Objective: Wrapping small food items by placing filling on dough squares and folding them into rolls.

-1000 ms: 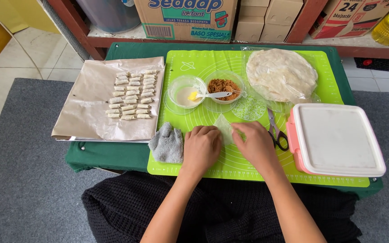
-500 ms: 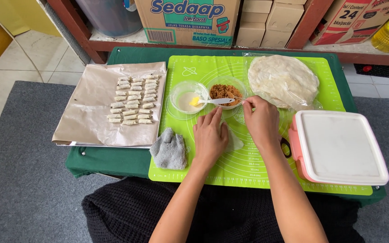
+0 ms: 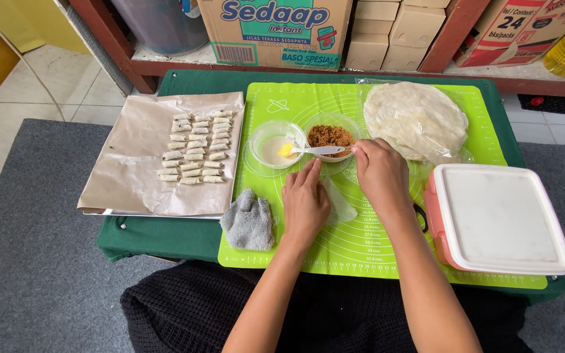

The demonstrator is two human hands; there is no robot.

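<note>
View from above my worktop point(image 3: 165, 245), which is draped in a dark green cloth and carries a bright green mat point(image 3: 361, 248). My left hand point(image 3: 305, 202) lies palm down on the mat with its fingers flat and together, holding nothing in its grip; it presses on a thin, pale wrapper piece point(image 3: 341, 206) that shows just to the right of it, between my two hands. My right hand point(image 3: 380, 173) is near the rim of the bowl of brown filling point(image 3: 330, 137), its fingertips pinched on the handle end of a white spoon point(image 3: 318, 150); the spoon lies across the rim of that bowl and reaches into the neighbouring clear bowl point(image 3: 274, 147), where its tip holds a small yellow lump. Behind the right hand lies a round stack of pale wrappers point(image 3: 416, 117) under clear plastic. At the right edge of the mat stands a pink box with a white lid point(image 3: 498, 219), closed. Just left of my left hand lies a crumpled grey rag point(image 3: 248, 222). Further left, a tray lined with brown paper point(image 3: 132, 170) bears several rows of small rolls point(image 3: 194, 147).
</note>
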